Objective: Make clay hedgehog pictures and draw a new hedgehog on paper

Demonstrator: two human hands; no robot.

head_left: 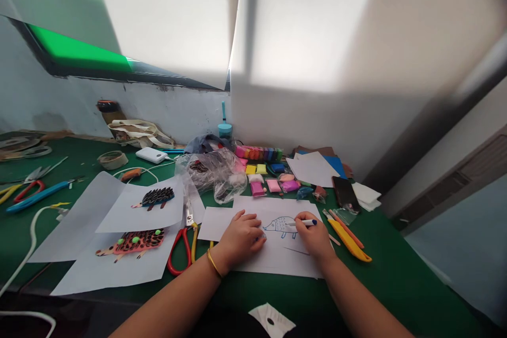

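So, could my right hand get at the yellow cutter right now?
Probably yes: the cutter lies uncovered just right of your right hand, though that hand would likely need to put down the pen first.

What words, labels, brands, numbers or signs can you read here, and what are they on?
No readable text.
Blue drawing: an animal, no lettering visible.
Marker in the right hand: any print too small to read.
Colored packets: any print too small or blurred.
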